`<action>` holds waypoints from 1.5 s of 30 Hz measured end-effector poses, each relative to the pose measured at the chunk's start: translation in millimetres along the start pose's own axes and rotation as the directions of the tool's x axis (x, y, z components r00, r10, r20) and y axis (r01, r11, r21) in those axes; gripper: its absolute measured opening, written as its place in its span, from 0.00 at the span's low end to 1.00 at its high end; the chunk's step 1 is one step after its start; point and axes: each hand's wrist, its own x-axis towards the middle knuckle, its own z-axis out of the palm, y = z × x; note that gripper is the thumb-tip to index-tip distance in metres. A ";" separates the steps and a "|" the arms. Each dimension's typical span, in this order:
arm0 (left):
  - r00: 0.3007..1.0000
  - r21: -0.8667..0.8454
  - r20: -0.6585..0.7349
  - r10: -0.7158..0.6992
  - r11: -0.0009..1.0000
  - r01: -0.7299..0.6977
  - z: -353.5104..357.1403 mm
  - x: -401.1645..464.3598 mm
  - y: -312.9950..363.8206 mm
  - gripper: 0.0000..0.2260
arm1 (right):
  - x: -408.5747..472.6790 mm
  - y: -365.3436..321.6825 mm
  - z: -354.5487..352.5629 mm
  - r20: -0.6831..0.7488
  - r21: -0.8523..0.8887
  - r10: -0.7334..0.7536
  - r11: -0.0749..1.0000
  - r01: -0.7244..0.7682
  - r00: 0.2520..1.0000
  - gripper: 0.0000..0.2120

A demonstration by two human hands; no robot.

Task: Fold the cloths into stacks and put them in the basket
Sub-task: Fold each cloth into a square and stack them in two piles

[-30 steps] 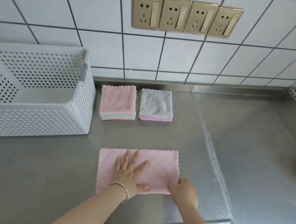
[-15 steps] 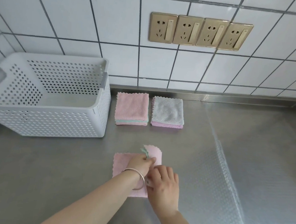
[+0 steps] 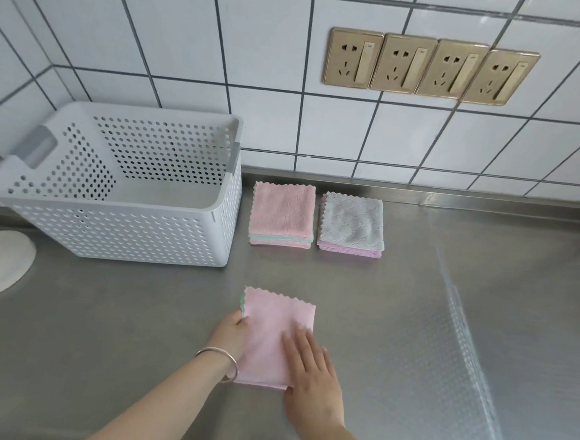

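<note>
I see the steel tabletop point(image 3: 411, 331) running to a tiled wall. The white basket point(image 3: 120, 228) stands far left, nothing visible inside it. Just right of it sit two folded stacks side by side, apart: a pink stack point(image 3: 282, 214) and a grey stack point(image 3: 351, 224). Near me lies a folded pink cloth point(image 3: 274, 328). My right hand point(image 3: 315, 376) lies flat on its right part, fingers straight, grip released. My left hand point(image 3: 231, 332), bracelet point(image 3: 218, 361) at the wrist, pinches the cloth's left edge.
</note>
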 end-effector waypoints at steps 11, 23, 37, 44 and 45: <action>0.993 0.141 -0.107 -0.044 0.988 0.059 3.7 5.3 -15.5 0.05 | 1.4 -0.5 21.1 -0.003 -0.045 0.054 0.998 -0.054 0.999 0.32; 0.991 0.206 -0.120 0.050 0.978 -0.024 7.6 -2.3 -12.4 0.09 | -3.2 5.1 24.0 0.076 -0.021 0.174 0.985 -0.172 0.982 0.42; 0.948 0.482 -0.307 0.089 0.873 0.074 18.7 -3.8 -24.4 0.20 | 27.3 -1.8 -20.0 0.110 0.207 0.550 0.802 -0.561 0.827 0.18; 0.977 0.583 -0.210 0.027 0.806 0.103 23.7 -1.3 -18.1 0.13 | 47.0 3.7 -36.4 0.418 0.274 0.667 0.555 -0.786 0.617 0.08; 0.982 0.530 -0.188 0.025 0.844 0.080 23.7 -0.2 -16.4 0.09 | 47.4 5.2 -37.1 0.416 0.286 0.667 0.550 -0.785 0.618 0.06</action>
